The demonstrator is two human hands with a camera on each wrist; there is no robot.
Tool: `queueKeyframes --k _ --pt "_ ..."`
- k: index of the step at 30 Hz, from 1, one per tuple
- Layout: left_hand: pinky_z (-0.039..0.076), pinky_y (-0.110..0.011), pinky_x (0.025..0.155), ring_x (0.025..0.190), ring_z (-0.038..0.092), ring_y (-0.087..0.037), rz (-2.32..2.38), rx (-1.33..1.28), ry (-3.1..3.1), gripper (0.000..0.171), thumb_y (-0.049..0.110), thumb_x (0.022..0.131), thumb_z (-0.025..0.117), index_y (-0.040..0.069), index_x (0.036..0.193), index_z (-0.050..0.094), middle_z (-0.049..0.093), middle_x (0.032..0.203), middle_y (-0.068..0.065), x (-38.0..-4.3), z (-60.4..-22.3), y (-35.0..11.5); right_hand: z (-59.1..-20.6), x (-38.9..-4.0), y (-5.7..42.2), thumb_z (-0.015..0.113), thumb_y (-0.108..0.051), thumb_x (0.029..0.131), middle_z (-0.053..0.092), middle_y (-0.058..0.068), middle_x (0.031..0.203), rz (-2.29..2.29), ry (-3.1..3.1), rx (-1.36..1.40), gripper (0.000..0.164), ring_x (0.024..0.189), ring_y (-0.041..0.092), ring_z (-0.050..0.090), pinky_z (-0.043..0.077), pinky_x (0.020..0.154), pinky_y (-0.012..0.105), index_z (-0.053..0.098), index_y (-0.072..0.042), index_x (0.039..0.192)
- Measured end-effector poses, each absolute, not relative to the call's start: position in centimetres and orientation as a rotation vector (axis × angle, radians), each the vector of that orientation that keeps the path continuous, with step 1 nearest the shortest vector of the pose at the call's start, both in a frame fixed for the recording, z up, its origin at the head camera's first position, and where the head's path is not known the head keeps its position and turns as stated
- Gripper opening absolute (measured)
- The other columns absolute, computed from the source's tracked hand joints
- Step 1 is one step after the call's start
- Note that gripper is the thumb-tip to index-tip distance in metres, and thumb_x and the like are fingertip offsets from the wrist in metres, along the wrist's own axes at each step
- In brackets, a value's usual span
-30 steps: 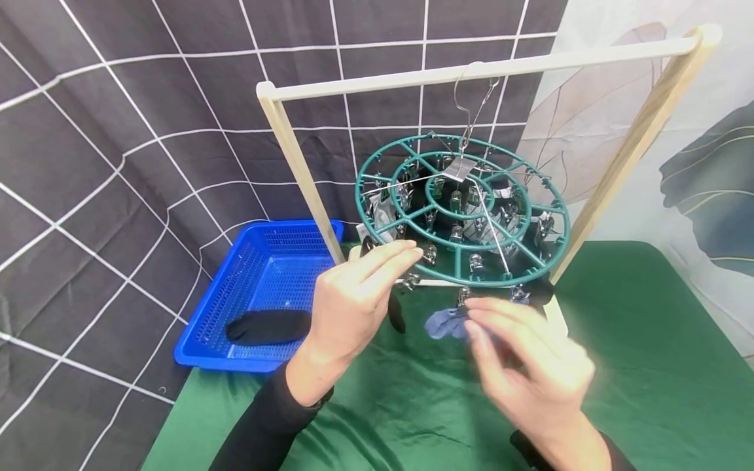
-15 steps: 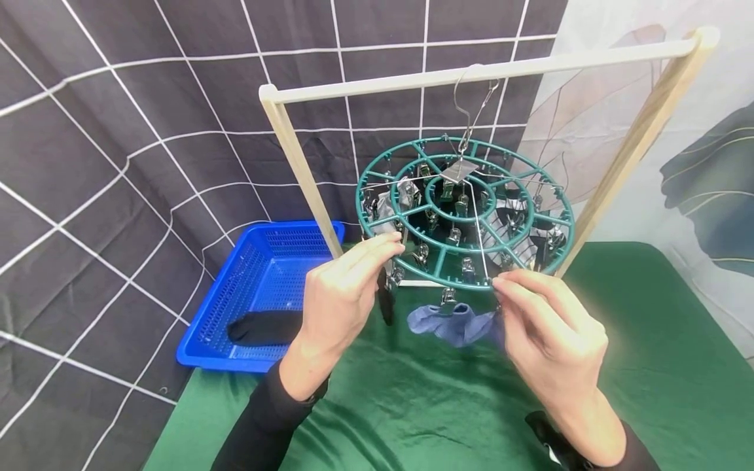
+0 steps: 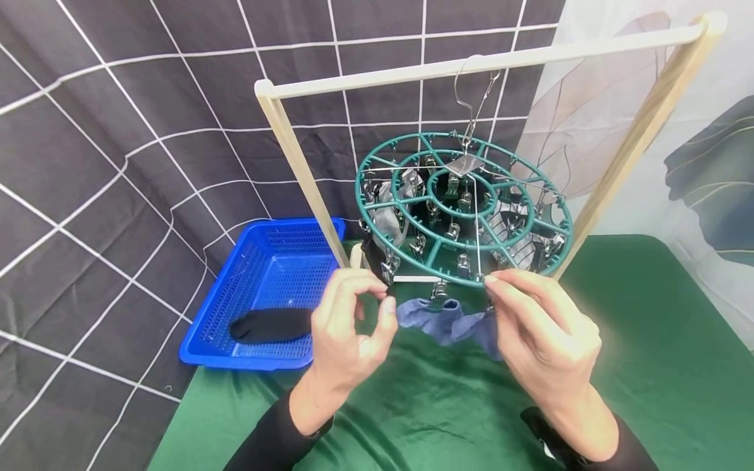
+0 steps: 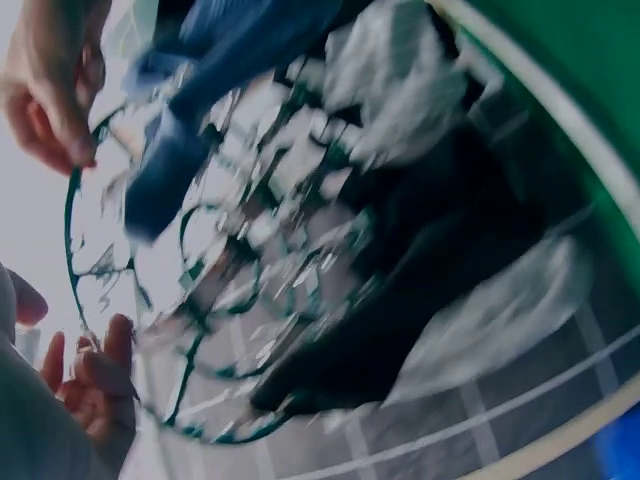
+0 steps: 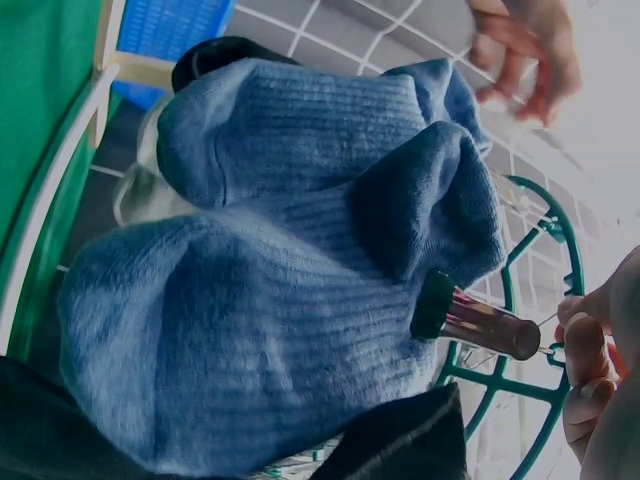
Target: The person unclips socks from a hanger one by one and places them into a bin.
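Note:
A round green clip hanger [image 3: 434, 252] hangs by its metal hook in the head view. My right hand [image 3: 544, 337] pinches its front rim between thumb and fingertips. Blue ribbed socks [image 5: 250, 320] dangle from the front clips; a metal clip [image 5: 495, 330] grips one cuff in the right wrist view. My left hand [image 3: 347, 327] is just below the hanger's front left, fingers loosely bent and thumb apart, beside a dark sock [image 3: 372, 255]. Nothing shows in its grasp in the right wrist view. Grey and black socks hang farther in. The left wrist view is blurred.
The hanger's hook sits on the wooden rail [image 3: 377, 80] of a stand with angled legs. At left, a blue plastic basket [image 3: 203, 327] holds a black sock [image 3: 271, 326]. Green cloth [image 3: 648, 340] covers the table, and a grid-patterned curtain [image 3: 194, 72] stands behind.
My right hand rose from the blue sock to the hanger's rim, and the hanger turned slightly. My left hand came off the rim, dropped lower and spread its thumb away.

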State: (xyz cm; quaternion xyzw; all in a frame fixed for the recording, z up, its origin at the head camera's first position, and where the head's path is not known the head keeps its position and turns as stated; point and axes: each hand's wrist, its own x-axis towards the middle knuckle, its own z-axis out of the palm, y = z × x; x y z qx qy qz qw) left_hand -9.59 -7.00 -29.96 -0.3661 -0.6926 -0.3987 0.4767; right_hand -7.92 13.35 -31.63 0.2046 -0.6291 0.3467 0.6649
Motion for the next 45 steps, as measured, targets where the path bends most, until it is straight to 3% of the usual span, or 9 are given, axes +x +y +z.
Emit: queueKeyframes --k 5,9,18,27,31,35,39,42,45 --pt "0.045 -0.021 0.044 0.072 0.054 -0.017 -1.142 -0.884 -1.974 0.040 0.020 0.078 0.072 -0.002 0.109 0.062 0.064 0.105 -0.017 -9.5 -33.1 -6.4 -31.6 -8.2 13.3 0.075 0.005 0.068 0.072 0.017 0.069 0.779 -1.427 0.457 0.008 0.058 0.028 0.063 0.052 0.064 0.019 0.078 0.000 0.072" --pt "0.046 -0.020 0.043 0.064 0.052 -0.010 -1.246 -0.870 -2.133 0.046 0.023 0.080 0.074 0.007 0.121 0.061 0.067 0.109 -0.010 -9.6 -34.6 -5.2 -31.7 -8.3 13.3 0.074 0.005 0.068 0.072 0.017 0.070 0.780 -1.449 0.458 0.008 0.058 0.028 0.062 0.049 0.055 0.024 0.078 0.000 0.073" --pt "0.047 -0.025 0.047 0.060 0.055 -0.010 -1.521 -0.839 -2.089 0.013 0.002 0.081 0.072 0.001 0.093 0.068 0.074 0.086 -0.011 -10.3 -35.5 -4.1 -32.1 -8.3 13.1 0.073 0.004 0.069 0.072 0.019 0.074 0.803 -1.480 0.508 0.010 0.063 0.031 0.063 0.047 0.053 0.026 0.078 0.002 0.078" --pt "0.057 -0.032 0.056 0.068 0.064 -0.015 -1.621 -0.817 -2.118 0.012 0.001 0.083 0.070 -0.001 0.095 0.068 0.074 0.090 -0.013 -10.0 -35.1 -4.6 -31.6 -8.0 12.9 0.080 -0.006 0.069 0.072 0.023 0.078 0.843 -1.417 0.526 0.014 0.047 0.021 0.051 0.033 0.037 0.023 0.076 0.005 0.077" --pt "0.060 -0.035 0.062 0.073 0.067 -0.016 -1.652 -0.832 -2.125 0.012 0.000 0.084 0.069 -0.002 0.095 0.068 0.074 0.091 -0.014 -9.9 -34.8 -4.7 -31.9 -7.7 12.6 0.082 -0.009 0.069 0.070 0.020 0.068 0.896 -1.397 0.589 0.017 0.046 0.019 0.051 0.038 0.040 0.023 0.073 0.006 0.070" --pt "0.060 -0.033 0.060 0.072 0.066 -0.017 -1.623 -0.882 -2.109 0.012 -0.002 0.083 0.069 -0.002 0.094 0.067 0.074 0.090 -0.015 -9.8 -34.7 -4.9 -32.0 -6.9 12.0 0.082 -0.013 0.070 0.071 0.013 0.071 0.932 -1.646 0.635 0.021 0.047 0.011 0.049 0.038 0.041 0.021 0.076 0.003 0.084" --pt "0.059 -0.029 0.061 0.073 0.065 -0.014 -1.580 -0.961 -2.101 0.012 -0.002 0.084 0.068 -0.001 0.095 0.066 0.073 0.090 -0.014 -9.8 -34.8 -4.9 -31.3 -6.2 11.3 0.085 -0.011 0.064 0.057 0.000 0.057 0.980 -1.903 0.530 0.035 0.044 0.002 0.037 0.030 0.040 0.015 0.075 -0.001 0.097" --pt "0.059 -0.028 0.063 0.075 0.065 -0.013 -1.560 -0.990 -2.110 0.012 -0.001 0.083 0.069 0.000 0.095 0.066 0.073 0.091 -0.013 -9.8 -34.8 -4.9 -30.7 -6.0 10.9 0.085 -0.005 0.062 0.042 -0.006 0.049 1.027 -1.986 0.450 0.034 0.042 0.001 0.031 0.025 0.039 0.014 0.076 -0.002 0.095" --pt "0.058 -0.026 0.060 0.072 0.063 -0.012 -1.527 -0.989 -2.138 0.013 -0.001 0.083 0.069 0.001 0.095 0.066 0.073 0.090 -0.011 -9.7 -34.8 -4.8 -30.7 -6.2 10.9 0.084 -0.003 0.064 0.040 -0.008 0.046 1.091 -2.018 0.413 0.031 0.040 0.001 0.030 0.024 0.036 0.013 0.077 -0.004 0.094"
